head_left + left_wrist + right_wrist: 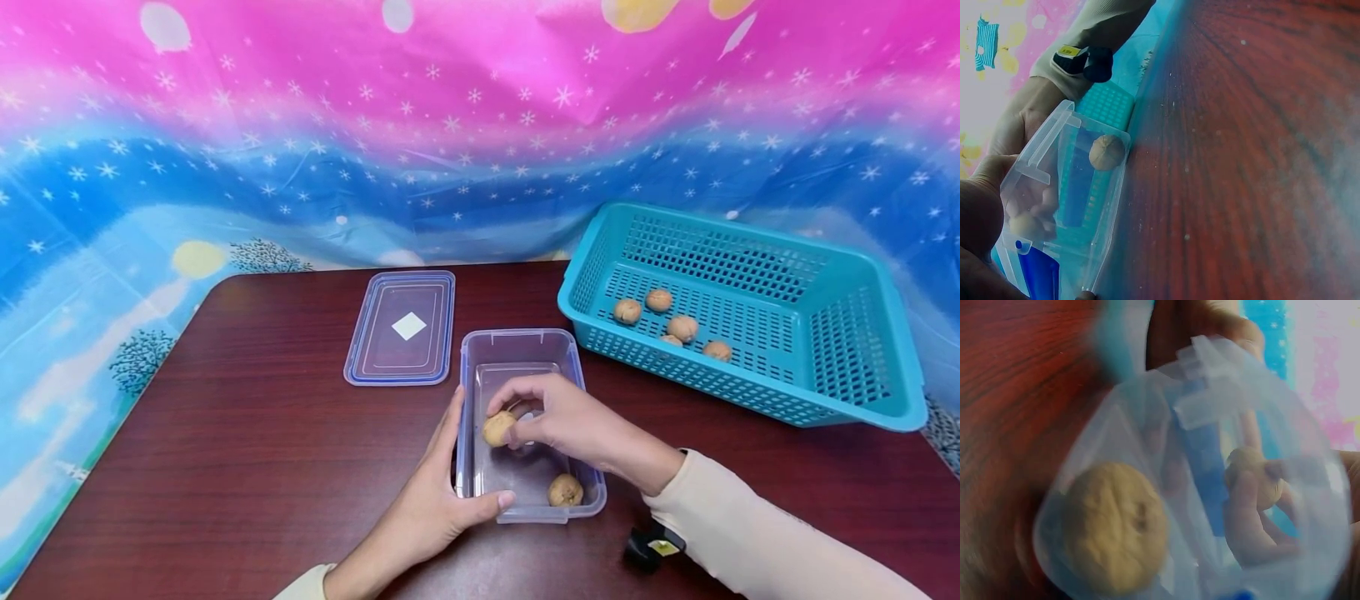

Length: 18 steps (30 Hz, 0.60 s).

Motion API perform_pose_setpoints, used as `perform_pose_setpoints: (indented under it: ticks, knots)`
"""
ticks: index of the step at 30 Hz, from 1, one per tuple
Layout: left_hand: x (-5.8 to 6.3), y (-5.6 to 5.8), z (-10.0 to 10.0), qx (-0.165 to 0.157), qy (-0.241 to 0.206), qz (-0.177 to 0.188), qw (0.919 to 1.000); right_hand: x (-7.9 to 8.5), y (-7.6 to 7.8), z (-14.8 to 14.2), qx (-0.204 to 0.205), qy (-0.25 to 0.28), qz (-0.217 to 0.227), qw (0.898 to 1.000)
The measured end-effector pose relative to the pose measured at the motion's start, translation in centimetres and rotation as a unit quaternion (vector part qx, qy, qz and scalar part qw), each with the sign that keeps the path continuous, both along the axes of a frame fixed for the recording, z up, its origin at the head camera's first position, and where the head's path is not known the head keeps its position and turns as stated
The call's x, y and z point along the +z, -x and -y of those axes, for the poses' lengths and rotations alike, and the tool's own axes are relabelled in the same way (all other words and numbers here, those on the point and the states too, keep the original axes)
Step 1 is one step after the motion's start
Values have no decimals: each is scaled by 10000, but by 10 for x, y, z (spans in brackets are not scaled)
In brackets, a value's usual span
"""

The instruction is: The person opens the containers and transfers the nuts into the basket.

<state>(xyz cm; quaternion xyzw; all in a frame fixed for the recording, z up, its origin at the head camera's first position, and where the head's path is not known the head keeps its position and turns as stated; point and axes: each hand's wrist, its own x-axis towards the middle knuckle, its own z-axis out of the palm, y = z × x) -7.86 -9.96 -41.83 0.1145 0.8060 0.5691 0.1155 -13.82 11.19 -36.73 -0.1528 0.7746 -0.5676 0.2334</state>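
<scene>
A clear plastic container point(517, 348) stands on the table, its long side running away from me. My left hand point(431, 500) holds its near left corner, fingers along the outer left wall and thumb over the front rim. Inside the container, my right hand point(558, 421) pinches a walnut point(498, 428) between thumb and fingers, close over the floor. Another walnut point(566, 491) lies in the near right corner; it shows large through the plastic in the right wrist view point(1115, 528).
A turquoise basket point(750, 392) with several walnuts point(682, 328) stands at the back right. The container's blue-edged lid point(401, 358), bearing a white sticker, lies flat at the back left. Behind the brown table point(225, 433) hangs a patterned cloth point(450, 125).
</scene>
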Motion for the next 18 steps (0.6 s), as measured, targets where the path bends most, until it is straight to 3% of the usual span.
perform_pose_setpoints:
  ticks: [13, 18]
  knots:
    - [1, -1, -1, 58, 13, 75, 10000, 43, 2, -60, -669, -29, -264, 9974]
    - [2, -1, -1, 66, 1, 106, 9999, 50, 5, -93, -1006, 120, -489, 9937]
